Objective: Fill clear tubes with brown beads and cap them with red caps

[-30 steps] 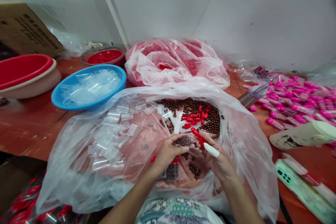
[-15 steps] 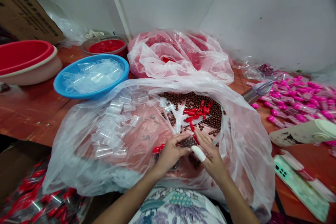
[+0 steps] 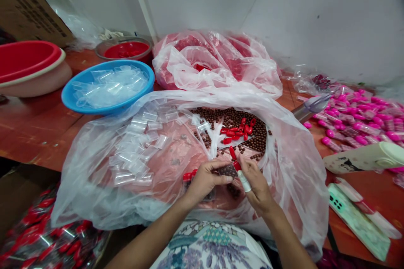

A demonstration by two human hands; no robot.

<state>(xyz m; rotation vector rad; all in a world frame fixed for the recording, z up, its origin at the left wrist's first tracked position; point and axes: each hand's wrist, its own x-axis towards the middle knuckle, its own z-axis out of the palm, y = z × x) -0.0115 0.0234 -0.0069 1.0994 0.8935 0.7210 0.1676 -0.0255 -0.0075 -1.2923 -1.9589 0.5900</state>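
In my left hand is a small clear tube filled with brown beads, lying on its side. My right hand, a white wrap on one finger, pinches a red cap at the tube's right end. Just above the fingers lies another red cap. Beyond them, loose red caps rest on a heap of brown beads. Clear empty tubes lie to the left on the plastic sheet. Beside my left hand are capped, filled tubes, partly hidden.
At the left stand a blue basin of clear pieces and a red basin. A bag of red items sits behind. Pink-capped tubes, a bottle and a phone lie right. Red-capped tubes fill a box lower left.
My right fingers have shifted on the tube's right end, and the red cap there shows more plainly. My left hand still holds the tube. The view has moved slightly.
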